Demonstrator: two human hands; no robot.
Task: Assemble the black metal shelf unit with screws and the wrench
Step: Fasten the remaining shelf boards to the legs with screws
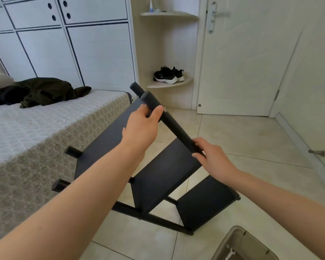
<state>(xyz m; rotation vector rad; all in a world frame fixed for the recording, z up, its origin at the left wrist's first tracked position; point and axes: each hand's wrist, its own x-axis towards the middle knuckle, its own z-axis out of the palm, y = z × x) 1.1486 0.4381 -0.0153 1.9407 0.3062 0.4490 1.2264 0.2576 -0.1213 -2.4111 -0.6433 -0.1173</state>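
While your left hand (144,121) and right hand (210,156) curl their fingers round the post (174,128) of the shelf (163,177) tilted on the floor (251,137) by the bed (45,128), you seem to be seating it, so next you need the wrench (none in view).

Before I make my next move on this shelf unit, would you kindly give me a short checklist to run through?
1. Left hand grips the upper part of the post: ok.
2. Right hand grips the post's lower part: ok.
3. Shelf unit lies tipped on the tiled floor beside the bed; whether it is steady: cannot tell.
4. Wrench within reach: not ok, none in view.
5. Screws at the post's joints tight: cannot tell, too small to judge.
6. Grey bin stands apart from the shelf unit: ok.
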